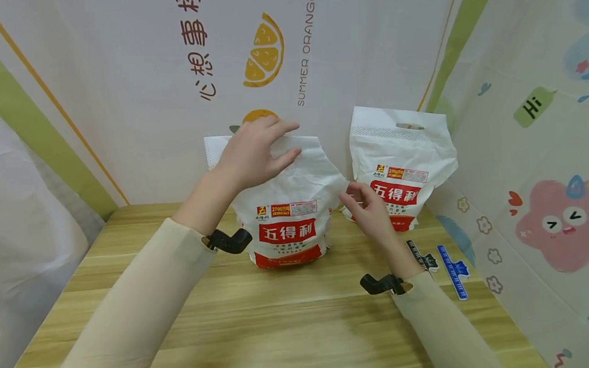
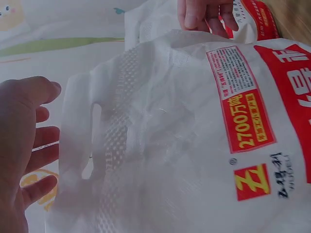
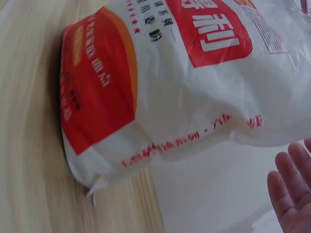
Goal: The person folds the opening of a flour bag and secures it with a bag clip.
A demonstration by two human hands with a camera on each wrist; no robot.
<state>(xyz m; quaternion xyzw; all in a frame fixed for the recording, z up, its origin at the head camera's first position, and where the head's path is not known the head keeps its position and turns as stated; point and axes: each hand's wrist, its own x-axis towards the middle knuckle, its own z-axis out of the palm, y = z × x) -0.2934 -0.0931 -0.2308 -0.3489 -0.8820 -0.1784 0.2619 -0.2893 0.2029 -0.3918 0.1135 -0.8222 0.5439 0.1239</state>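
A white flour bag [image 1: 294, 187] with red print stands upright at mid-table, its handle slot [image 2: 93, 141] showing in the left wrist view. Spread at its top edge is my left hand [image 1: 253, 155], thumb and fingers apart. In the left wrist view that hand [image 2: 22, 145] lies close beside the handle strip, gripping nothing. At the bag's right side is my right hand [image 1: 373, 213], fingers loosely bent. The right wrist view has its fingers [image 3: 294, 170] extended by the bag's side; whether they touch it I cannot tell.
A second white flour bag [image 1: 402, 139] stands behind to the right, against the wall cloth. A black clip [image 1: 423, 256] and a blue clip [image 1: 454, 273] lie on the wooden table [image 1: 282, 329] right of my right wrist. Printed cloth hangs behind and at both sides.
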